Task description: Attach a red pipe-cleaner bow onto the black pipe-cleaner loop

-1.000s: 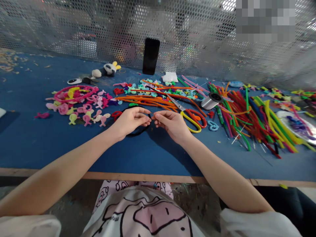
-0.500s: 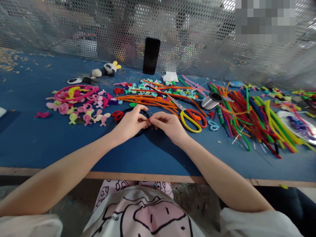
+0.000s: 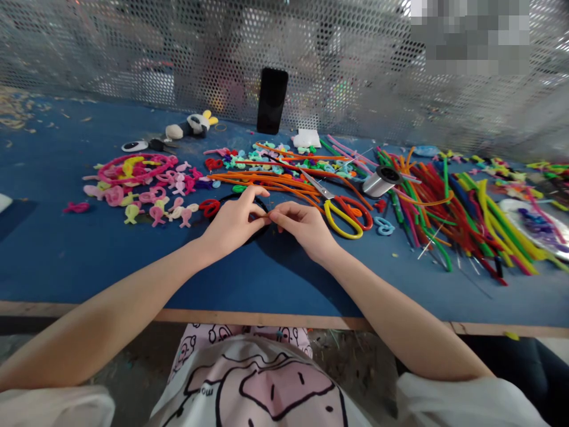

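Note:
My left hand (image 3: 233,225) is closed around part of a black fuzzy hoop (image 3: 261,203), hiding much of it. A red looped pipe-cleaner piece (image 3: 208,207) shows at the hoop's left side. Fingertip to fingertip with it, my right hand (image 3: 304,228) is pinched; whatever lies between those fingers is too small to make out. Just right of that hand lie scissors (image 3: 342,219) with yellow and red handles, blades pointing up-left. Orange pipe cleaners (image 3: 267,179) are spread behind both hands.
Pink and yellow twisted pieces (image 3: 155,210) lie left. Toward the right are a wire spool (image 3: 380,182), a light blue piece (image 3: 383,226) and a heap of coloured pipe cleaners (image 3: 462,216). A black phone (image 3: 272,101) leans against the perforated metal screen (image 3: 200,65).
Hardly anything differs. Both hands stay together at the same spot, with only slight shifts of the fingers, and the red piece by the hoop has moved a touch left.

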A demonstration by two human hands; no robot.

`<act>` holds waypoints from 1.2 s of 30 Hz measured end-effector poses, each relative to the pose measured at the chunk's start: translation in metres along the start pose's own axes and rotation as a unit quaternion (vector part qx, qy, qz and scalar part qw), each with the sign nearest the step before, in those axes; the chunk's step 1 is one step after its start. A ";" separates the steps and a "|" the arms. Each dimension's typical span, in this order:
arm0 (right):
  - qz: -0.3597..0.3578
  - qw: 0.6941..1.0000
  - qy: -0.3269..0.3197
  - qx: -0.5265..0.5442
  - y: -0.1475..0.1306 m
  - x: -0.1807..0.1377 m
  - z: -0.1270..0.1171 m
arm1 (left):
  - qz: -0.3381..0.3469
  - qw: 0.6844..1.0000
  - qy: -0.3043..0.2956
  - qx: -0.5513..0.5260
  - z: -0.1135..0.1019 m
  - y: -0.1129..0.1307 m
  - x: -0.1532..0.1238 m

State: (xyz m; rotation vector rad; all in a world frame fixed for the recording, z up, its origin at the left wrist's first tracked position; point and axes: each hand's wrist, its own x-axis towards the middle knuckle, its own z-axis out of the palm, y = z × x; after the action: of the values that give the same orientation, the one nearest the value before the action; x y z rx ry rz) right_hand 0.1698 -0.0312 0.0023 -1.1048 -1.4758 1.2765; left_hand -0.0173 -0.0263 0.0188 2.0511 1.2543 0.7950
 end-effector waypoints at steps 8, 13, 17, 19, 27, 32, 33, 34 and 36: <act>0.037 0.998 0.001 0.041 0.005 0.004 0.002 | -0.030 0.999 -0.003 -0.024 0.002 -0.005 0.001; 0.031 0.999 0.012 -0.012 0.006 0.005 -0.003 | -0.052 0.992 -0.008 -0.116 0.003 -0.012 0.004; 0.021 0.997 -0.004 -0.074 0.003 0.003 -0.003 | -0.062 0.989 -0.024 -0.133 0.004 -0.015 0.005; 0.015 0.995 -0.009 -0.098 0.002 0.003 -0.003 | -0.062 0.989 -0.031 -0.133 0.004 -0.017 0.005; -0.024 0.983 -0.028 -0.180 0.001 0.003 -0.004 | -0.080 0.982 -0.057 -0.163 0.007 -0.015 0.005; -0.045 0.976 -0.026 -0.214 0.003 0.001 -0.005 | -0.130 0.966 -0.083 -0.209 0.004 -0.007 0.006; -0.046 0.975 -0.026 -0.214 0.003 0.001 -0.005 | -0.138 0.962 -0.082 -0.221 0.003 -0.007 0.006; -0.045 0.976 -0.028 -0.212 0.003 0.001 -0.005 | -0.144 0.959 -0.082 -0.230 0.003 -0.007 0.006; -0.044 0.977 -0.030 -0.205 0.004 0.001 -0.005 | -0.149 0.957 -0.084 -0.236 0.004 -0.010 0.007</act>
State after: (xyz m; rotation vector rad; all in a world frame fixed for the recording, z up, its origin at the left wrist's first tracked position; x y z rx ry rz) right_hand 0.1745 -0.0286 -0.0007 -1.2535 -1.8678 0.9721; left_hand -0.0167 -0.0170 0.0101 1.4717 1.1142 0.6827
